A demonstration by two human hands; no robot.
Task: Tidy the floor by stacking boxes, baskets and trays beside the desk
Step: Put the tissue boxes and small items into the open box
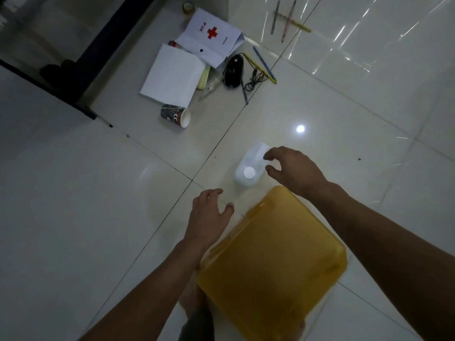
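A translucent yellow plastic box [270,262] sits low on the glossy white tiled floor [86,193], and everything else is placed from it. Just beyond its far edge stands a small white plastic jug with a round white cap [250,168], upright on the tiles. The right hand [290,168] hovers at the jug's right side with fingers curled and spread; whether they touch the jug cannot be told, and they grasp nothing that shows. The left hand [209,212] is just off the box's far left corner, fingers spread loose and empty, its forearm running along the box's left side.

Well beyond the box, past the jug, loose items lie in a cluster: a dark paper cup on its side [175,115], a white spiral notepad [172,75], a folded white paper marked with a red cross [209,36], a black computer mouse with its coiled cable [233,70], and a blue pencil [263,62]. Farther off to the right lie 3 more crossed pencils [288,20]. A dark desk frame [98,48] runs along the far left.
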